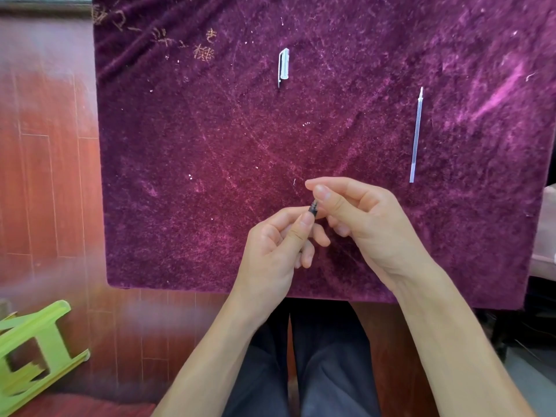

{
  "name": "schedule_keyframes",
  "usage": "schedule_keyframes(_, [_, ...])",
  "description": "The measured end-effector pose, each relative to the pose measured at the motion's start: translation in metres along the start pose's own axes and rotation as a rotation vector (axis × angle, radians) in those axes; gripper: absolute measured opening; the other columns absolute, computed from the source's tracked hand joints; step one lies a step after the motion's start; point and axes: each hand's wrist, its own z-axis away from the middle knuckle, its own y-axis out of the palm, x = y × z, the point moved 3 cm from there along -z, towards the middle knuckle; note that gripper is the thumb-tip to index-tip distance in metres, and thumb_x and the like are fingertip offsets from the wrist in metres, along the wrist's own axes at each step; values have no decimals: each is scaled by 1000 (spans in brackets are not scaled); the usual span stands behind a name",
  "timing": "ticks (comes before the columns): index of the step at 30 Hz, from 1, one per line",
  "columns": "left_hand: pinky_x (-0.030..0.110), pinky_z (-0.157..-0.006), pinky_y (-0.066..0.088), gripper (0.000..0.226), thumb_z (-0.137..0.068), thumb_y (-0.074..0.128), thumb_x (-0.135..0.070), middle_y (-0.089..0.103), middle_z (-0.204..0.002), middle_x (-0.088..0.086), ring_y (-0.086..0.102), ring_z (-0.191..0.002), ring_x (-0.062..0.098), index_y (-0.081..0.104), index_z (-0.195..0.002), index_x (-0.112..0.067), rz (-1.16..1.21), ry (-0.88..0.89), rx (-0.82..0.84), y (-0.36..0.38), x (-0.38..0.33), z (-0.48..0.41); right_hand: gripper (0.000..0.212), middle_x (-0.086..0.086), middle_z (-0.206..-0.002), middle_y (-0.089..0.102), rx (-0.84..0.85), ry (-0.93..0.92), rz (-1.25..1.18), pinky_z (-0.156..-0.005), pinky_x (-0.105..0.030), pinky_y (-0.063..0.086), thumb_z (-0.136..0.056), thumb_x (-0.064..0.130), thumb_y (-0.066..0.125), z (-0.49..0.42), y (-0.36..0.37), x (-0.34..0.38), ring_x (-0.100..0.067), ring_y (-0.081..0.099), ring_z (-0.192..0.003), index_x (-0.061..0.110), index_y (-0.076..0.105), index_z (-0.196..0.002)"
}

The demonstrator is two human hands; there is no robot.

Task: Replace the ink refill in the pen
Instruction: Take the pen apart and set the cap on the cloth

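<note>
Pen sits low in the middle of the frame. The left hand wraps its grip round the body; the right hand pinches the tip. Best to twist slowly and hold it straight. A refill lies at the right.

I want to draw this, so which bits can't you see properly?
Head view only:
pen: just a short dark end shows; the left hand and right hand cover the rest.
refill on the cloth: too thin to tell its ink level.
green stool: blurred, cut off by the left edge.
cap: too small for details.
</note>
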Motion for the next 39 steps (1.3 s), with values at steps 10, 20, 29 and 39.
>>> schedule_keyframes(10, [11, -49, 39, 30, -107, 45, -17, 69, -63, -12, 49, -48, 0, 70, -103, -2, -38, 11, 29, -4, -3, 2, 14, 8, -76, 77, -16, -32, -10, -67, -9, 53, -96, 28, 77, -2, 5, 1, 5, 68, -66, 15, 83, -97])
schedule_keyframes(20, [19, -53, 42, 30, -105, 50, -23, 72, -81, 0, 51, -54, 8, 71, -116, -5, 32, 1, 21, -16, -4, 1, 17, 18, -65, 62, -41, -45, 17, -71, -21, 47, -95, 38, 78, -13, 11, 11, 2, 53, -63, 23, 85, -98])
schedule_keyframes(29, [21, -55, 42, 26, -104, 52, -24, 73, -82, -1, 51, -55, 10, 73, -114, -12, 62, 27, 20, -27, -16, -7, 11, 9, -86, 79, -239, -193, 0, -66, -15, 48, -92, 32, 82, -46, 11, 42, 0, 60, -68, 24, 86, -99])
schedule_keyframes(39, [18, -55, 44, 24, -101, 55, -30, 75, -82, 0, 52, -55, 8, 75, -109, -20, 59, 4, 8, -35, -19, -21, 9, 7, -87, 79, -498, -416, 413, -70, -15, 56, -94, 18, 80, -118, 4, 83, 0, 73, -63, 17, 79, -103])
